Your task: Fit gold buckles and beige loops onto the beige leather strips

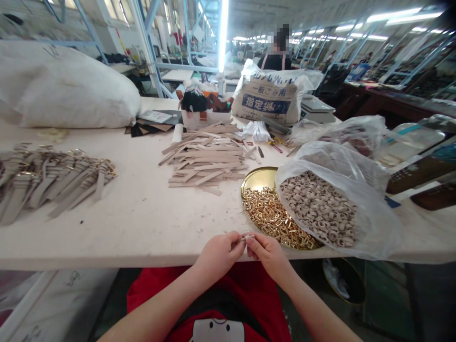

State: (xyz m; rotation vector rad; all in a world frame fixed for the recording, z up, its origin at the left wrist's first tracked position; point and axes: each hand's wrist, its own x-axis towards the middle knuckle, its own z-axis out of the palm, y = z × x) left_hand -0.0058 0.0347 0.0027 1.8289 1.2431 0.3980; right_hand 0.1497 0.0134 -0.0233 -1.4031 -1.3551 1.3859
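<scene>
My left hand [223, 251] and my right hand [267, 251] meet at the front edge of the table, fingertips pinched together. Between them is a small light-coloured piece [247, 237], mostly hidden by the fingers; it looks like a small loop or strap end. Just beyond my right hand, a round gold tray [260, 178] holds many small gold buckles [267, 211]. An open clear plastic bag [377, 223] full of small beige loops [317, 204] overlaps the tray's right side. Farther back lies a pile of beige strips [210, 156].
Bundled straps with gold buckles [64, 178] lie at the left of the table [142, 232]. A large white sack [64, 90], a printed bag [270, 97], a box [204, 118] and small tools [276, 145] stand or lie behind. A person [278, 59] is in the background.
</scene>
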